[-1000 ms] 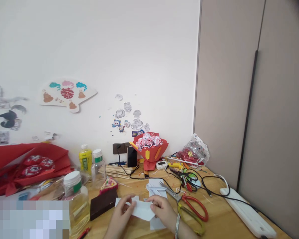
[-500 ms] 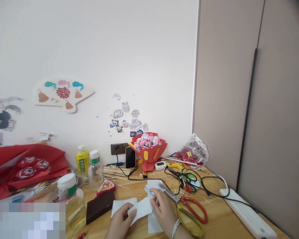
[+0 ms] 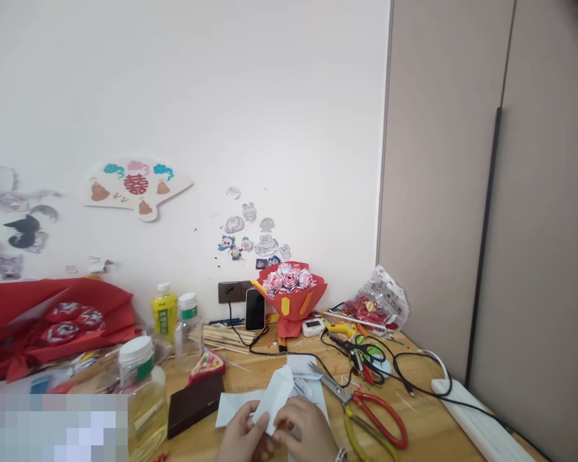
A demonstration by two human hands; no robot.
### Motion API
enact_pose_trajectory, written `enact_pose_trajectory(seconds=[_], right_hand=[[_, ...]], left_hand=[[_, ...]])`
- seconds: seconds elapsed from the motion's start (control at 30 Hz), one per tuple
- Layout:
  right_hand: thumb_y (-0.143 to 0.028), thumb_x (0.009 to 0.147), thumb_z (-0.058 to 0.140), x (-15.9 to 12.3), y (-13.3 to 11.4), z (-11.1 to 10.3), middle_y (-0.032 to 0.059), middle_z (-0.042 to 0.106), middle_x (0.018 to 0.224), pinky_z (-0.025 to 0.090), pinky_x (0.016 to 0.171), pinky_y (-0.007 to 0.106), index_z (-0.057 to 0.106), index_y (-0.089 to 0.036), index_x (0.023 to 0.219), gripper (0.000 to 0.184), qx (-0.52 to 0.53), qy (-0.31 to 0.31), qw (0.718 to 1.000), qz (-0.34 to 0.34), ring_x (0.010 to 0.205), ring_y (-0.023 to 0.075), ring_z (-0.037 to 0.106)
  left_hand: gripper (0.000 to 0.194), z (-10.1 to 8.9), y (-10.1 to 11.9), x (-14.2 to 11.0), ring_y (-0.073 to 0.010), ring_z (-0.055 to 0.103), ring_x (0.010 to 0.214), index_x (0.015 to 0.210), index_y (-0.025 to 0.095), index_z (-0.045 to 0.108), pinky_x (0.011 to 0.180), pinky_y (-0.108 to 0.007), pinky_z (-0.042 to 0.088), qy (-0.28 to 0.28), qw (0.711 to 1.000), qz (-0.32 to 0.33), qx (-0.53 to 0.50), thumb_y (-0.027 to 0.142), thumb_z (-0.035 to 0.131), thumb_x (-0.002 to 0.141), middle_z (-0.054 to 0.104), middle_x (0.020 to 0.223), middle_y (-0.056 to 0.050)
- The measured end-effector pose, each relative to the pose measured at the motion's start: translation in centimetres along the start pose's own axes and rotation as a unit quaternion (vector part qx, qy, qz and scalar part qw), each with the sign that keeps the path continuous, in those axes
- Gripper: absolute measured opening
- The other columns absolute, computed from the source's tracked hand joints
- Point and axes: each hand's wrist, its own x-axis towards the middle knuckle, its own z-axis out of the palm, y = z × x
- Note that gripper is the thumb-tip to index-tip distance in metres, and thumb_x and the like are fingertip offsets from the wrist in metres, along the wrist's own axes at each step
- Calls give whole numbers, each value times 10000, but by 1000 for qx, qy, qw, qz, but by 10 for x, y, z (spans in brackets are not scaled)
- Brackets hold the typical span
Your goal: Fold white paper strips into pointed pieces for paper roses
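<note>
A slip of white paper (image 3: 274, 396) stands tilted upward between my two hands. My left hand (image 3: 245, 431) pinches its lower left part, thumb on the near face. My right hand (image 3: 302, 428) is closed at its lower right edge, fingers curled and pressed together. Beneath and behind lie more white paper sheets (image 3: 231, 405), some of them overlapping. Just to the right, large scissors (image 3: 373, 417) with one red and one yellow handle rest on the table, blade tips on the paper. Left of my hands lies a dark brown box (image 3: 195, 403).
Jars stand at left, the nearest a jar with yellowish liquid (image 3: 147, 410). Behind are wooden sticks (image 3: 221, 337), a phone (image 3: 255, 309) and a red bouquet (image 3: 289, 298). Black cables (image 3: 399, 369), smaller scissors (image 3: 361, 351) and a white power strip (image 3: 476, 417) occupy the right.
My right hand has come down and left from the paper pile to the held slip. The slip is now turned more upright. The view has shifted slightly left.
</note>
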Motion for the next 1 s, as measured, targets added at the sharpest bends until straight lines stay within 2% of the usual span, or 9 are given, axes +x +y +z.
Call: enact_pose_trajectory(seconds=[0.1, 0.27, 0.5, 0.6, 0.8, 1.0], right_hand=[[-167, 636, 625, -1, 2, -2, -6, 564, 732, 332, 643, 231, 613, -226, 751, 130, 8, 8, 1000, -5, 722, 143, 488], [-138, 640, 610, -1, 1, 0, -9, 530, 706, 333, 617, 220, 610, -209, 666, 75, 36, 30, 999, -1, 691, 129, 472], [-64, 577, 550, 1, 13, 12, -39, 476, 610, 346, 527, 187, 563, -172, 717, 178, 158, 73, 974, 147, 550, 97, 444], [-69, 579, 518, 2, 14, 14, -58, 418, 540, 328, 496, 182, 550, -169, 722, 177, 182, 85, 963, 177, 515, 94, 413], [-47, 548, 493, 2, 10, 12, -65, 384, 524, 308, 484, 185, 547, -164, 723, 217, 190, 78, 960, 190, 507, 92, 389], [-72, 568, 517, 1, 9, 8, -58, 410, 554, 323, 505, 191, 552, -164, 769, 223, 228, 56, 957, 170, 528, 96, 400]], left_hand=[[452, -1, -2, 1, -102, 523, 343, 767, 145, 499, 335, -164, 365, -36, 998, -25, -36, 496, 649, 525, 601, 413, 6], [411, -1, -2, 1, -100, 552, 396, 756, 136, 526, 364, -155, 365, -72, 994, -51, -71, 451, 671, 534, 621, 462, -2], [383, 5, -2, -2, -113, 561, 420, 788, 141, 516, 382, -161, 347, -108, 991, -29, -79, 428, 654, 576, 615, 454, -7], [378, 7, -2, -3, -114, 572, 470, 786, 150, 513, 414, -168, 356, -118, 987, -34, -104, 401, 679, 557, 620, 510, 2], [388, 5, -3, -2, -108, 562, 482, 760, 135, 530, 466, -193, 381, -134, 985, -31, -102, 366, 716, 510, 627, 519, 1], [386, 6, 3, -5, -110, 563, 503, 761, 136, 528, 488, -196, 387, -139, 986, -35, -85, 375, 705, 516, 624, 516, 11]])
